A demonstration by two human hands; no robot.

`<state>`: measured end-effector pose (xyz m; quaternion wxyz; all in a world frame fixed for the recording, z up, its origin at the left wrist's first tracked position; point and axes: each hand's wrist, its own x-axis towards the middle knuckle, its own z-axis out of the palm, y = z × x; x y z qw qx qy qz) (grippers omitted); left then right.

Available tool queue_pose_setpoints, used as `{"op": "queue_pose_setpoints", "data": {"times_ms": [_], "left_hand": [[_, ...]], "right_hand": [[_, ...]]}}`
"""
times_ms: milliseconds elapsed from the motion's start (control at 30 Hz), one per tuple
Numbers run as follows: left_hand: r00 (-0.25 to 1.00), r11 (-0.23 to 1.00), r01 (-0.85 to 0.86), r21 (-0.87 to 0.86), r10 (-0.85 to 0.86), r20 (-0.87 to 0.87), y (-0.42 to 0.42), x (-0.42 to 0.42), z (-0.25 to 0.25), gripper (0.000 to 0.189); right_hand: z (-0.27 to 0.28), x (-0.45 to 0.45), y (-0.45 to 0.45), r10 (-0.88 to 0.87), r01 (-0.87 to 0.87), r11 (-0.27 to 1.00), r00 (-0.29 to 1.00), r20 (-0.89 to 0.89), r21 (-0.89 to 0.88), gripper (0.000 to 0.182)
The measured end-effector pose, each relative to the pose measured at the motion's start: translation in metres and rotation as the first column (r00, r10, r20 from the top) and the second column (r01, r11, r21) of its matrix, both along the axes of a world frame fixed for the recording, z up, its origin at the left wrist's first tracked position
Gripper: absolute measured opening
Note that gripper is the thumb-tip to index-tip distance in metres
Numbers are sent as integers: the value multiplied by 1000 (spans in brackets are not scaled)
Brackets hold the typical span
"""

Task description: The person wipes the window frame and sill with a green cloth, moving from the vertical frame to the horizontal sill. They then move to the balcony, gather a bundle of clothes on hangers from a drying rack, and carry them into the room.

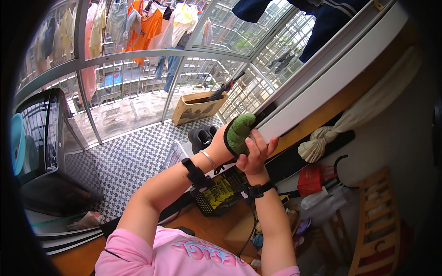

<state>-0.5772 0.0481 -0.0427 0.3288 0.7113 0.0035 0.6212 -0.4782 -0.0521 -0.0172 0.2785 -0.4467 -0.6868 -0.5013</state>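
A fuzzy green cleaning mitt (239, 132) with a black edge covers my left hand (222, 143); the fingers inside are hidden. My right hand (256, 153) grips the mitt's lower right edge, with thumb and index finger against it and the other fingers raised. Just behind the mitt runs the white sliding-door frame (310, 86); I cannot tell if they touch. Each wrist has a black strap, and a silver bangle (208, 159) circles the left one.
Beyond the frame lies a balcony with checkered floor (127, 162), black shoes (203, 136), a cardboard box (198, 112) holding an umbrella, and hanging laundry (145, 31). A dark appliance (41, 131) stands left. At right are a knotted curtain (321, 139), a red bag (309, 181) and a wooden rail (376, 220).
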Motion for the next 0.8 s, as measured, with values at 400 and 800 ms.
{"op": "queue_pose_setpoints", "data": {"times_ms": [400, 800], "left_hand": [[840, 932, -155, -328, -51, -540, -17, -41, -134, 21], [974, 902, -189, 389, 223, -45, 43, 14, 89, 29]], "right_hand": [[-4, -5, 1, -42, 42, 999, 999, -10, 8, 42], [-8, -5, 7, 35, -31, 999, 993, -113, 41, 38]]}}
